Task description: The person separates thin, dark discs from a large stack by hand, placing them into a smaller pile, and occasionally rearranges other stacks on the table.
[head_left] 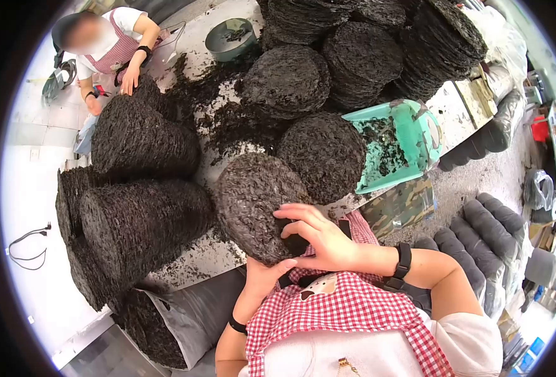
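Note:
A round, dark, rough-textured disc (pixel 256 204) is tilted up near the table's front edge, between my two hands. Its lower edge rests in my left hand (pixel 266 274), the thumb pressed at the rim and the other fingers hidden behind. My right hand (pixel 322 239) lies on the disc's right side with its fingers bent over the face. Just behind and to the right stands a stack of similar dark discs (pixel 323 157). To the left, more discs lie on their sides in long rolls (pixel 143 220).
More disc stacks (pixel 286 81) stand at the back. A teal dustpan (pixel 410 147) with dark crumbs is at the right, a green bowl (pixel 231 41) at the back. Crumbs litter the white table (pixel 218 254). At upper left, a co-worker (pixel 111 50) touches a roll. An open bag (pixel 190 314) is below.

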The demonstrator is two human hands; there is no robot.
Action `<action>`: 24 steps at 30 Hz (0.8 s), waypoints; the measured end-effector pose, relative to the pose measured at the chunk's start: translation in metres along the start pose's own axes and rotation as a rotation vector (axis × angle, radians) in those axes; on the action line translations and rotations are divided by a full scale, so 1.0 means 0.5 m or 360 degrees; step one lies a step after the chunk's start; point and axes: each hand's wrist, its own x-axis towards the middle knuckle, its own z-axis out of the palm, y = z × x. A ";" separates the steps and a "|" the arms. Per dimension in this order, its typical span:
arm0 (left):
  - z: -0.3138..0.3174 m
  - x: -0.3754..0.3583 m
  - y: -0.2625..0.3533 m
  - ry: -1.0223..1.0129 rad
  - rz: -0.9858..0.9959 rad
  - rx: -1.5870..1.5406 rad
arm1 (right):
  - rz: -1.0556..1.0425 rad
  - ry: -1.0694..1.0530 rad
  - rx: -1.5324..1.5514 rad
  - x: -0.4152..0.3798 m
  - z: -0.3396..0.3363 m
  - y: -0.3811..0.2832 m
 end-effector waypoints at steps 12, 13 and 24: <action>-0.034 -0.013 0.007 0.0107 0.0009 0.0026 | 0.0083 -0.0016 0.0206 -0.007 -0.003 -0.005; -0.036 -0.013 0.006 0.0144 0.0026 0.0061 | 0.0148 -0.0001 0.0269 -0.009 -0.011 -0.007; -0.031 -0.020 0.024 0.0076 -0.0064 0.0171 | 0.1065 0.0655 0.0675 -0.058 -0.051 0.053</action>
